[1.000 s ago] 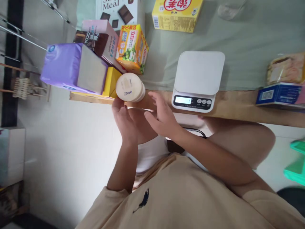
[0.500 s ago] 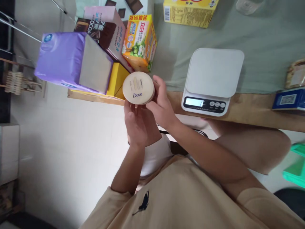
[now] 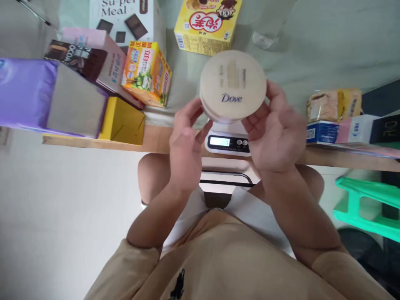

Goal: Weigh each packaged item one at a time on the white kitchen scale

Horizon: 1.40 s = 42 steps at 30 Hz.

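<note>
A round cream-coloured Dove jar (image 3: 233, 83), lid side up, is held between both hands above a white kitchen scale (image 3: 246, 148). The fingertips of my left hand (image 3: 187, 143) press against its lower left side. My right hand (image 3: 276, 129) grips the right side, with some fingers hidden beneath it; this hand is slightly blurred. The jar and hands cover most of the weighing plate. Below the jar, the scale's lit display and a few buttons still show.
On the left stand a purple tissue pack (image 3: 28, 96), a yellow box (image 3: 125, 123), an orange box (image 3: 146, 73) and a cocoa box (image 3: 90, 54). A yellow snack box (image 3: 208, 27) and a clear container (image 3: 265, 39) sit behind. Right: packaged bread (image 3: 333, 104), a blue box (image 3: 323, 132).
Both hands have carried the jar rightward, from beside the boxes to above the scale. The camera view has swung to the right as well.
</note>
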Each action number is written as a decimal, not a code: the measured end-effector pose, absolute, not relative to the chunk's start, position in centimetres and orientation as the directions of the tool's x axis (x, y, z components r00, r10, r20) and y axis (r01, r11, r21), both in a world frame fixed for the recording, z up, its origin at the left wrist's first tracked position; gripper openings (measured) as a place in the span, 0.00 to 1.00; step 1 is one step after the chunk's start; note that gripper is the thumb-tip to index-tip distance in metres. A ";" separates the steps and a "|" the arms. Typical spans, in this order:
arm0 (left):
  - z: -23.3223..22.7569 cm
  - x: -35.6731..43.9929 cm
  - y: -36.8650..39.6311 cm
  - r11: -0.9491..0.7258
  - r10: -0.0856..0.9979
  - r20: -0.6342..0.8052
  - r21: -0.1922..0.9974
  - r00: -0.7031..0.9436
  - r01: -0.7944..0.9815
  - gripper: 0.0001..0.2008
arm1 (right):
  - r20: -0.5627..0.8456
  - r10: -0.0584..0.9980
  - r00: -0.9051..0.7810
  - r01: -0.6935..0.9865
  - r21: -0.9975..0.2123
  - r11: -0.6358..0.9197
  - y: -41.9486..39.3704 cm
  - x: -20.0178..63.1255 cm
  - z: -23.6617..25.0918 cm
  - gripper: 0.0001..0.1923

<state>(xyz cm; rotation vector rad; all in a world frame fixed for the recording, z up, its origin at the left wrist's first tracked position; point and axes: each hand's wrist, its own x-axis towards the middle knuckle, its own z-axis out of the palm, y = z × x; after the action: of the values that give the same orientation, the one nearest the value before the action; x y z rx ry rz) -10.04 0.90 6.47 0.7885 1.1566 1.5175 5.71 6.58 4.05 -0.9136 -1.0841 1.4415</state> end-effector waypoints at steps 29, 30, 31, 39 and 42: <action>-1.2 -12.9 6.9 -0.344 0.785 0.378 0.925 -0.491 0.162 0.26 | -0.128 0.925 0.358 -0.426 -0.904 0.039 9.5 11.4 2.2 0.21; -1.8 -13.3 7.2 -0.329 0.779 0.385 0.923 -0.495 0.199 0.26 | -0.133 0.916 0.378 -0.426 -0.904 0.044 9.6 11.5 2.0 0.20; -2.4 -13.6 7.4 -0.301 0.783 0.368 0.930 -0.501 0.213 0.26 | -0.135 0.910 0.393 -0.423 -0.905 0.049 9.7 11.6 1.6 0.18; -4.4 -14.6 8.4 -0.238 0.818 0.336 0.937 -0.467 0.258 0.25 | 0.042 0.904 0.426 -0.130 -0.986 0.107 10.0 11.6 0.1 0.12; -4.1 -14.9 8.4 -0.243 0.827 0.338 0.936 -0.449 0.256 0.20 | 0.057 0.919 0.391 -0.087 -0.991 0.099 9.8 11.7 0.3 0.11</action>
<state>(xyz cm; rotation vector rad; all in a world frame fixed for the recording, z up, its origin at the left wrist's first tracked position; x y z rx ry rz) -14.88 8.42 -4.11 1.3046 1.5762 1.7375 11.68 9.81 0.33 -1.2384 -0.8774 0.9063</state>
